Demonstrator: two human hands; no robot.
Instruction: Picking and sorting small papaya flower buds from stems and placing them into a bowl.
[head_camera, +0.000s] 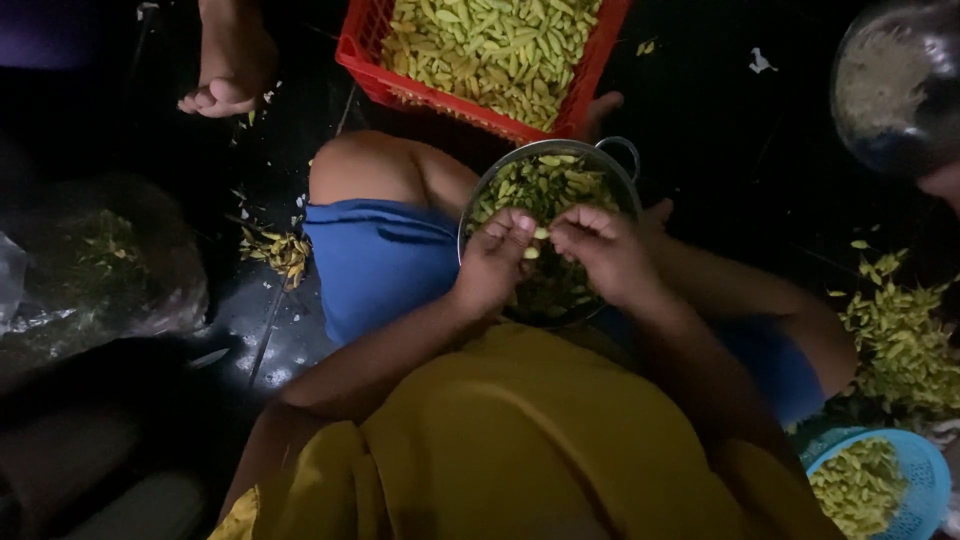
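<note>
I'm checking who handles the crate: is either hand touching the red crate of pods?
Apart. The head view shows the left hand and right hand over the metal bowl, the bowl's far rim lying between them and the red crate.

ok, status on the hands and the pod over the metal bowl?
Left hand and right hand both pinching one small green pod. Held just over metal bowl on lap. Nothing between hands and bowl; red crate beyond.

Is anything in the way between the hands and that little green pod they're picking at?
No. The left hand and right hand both pinch the small green pod directly, fingertips touching it. They hover just above the metal bowl of pods, with nothing visible between pod and bowl.
</note>
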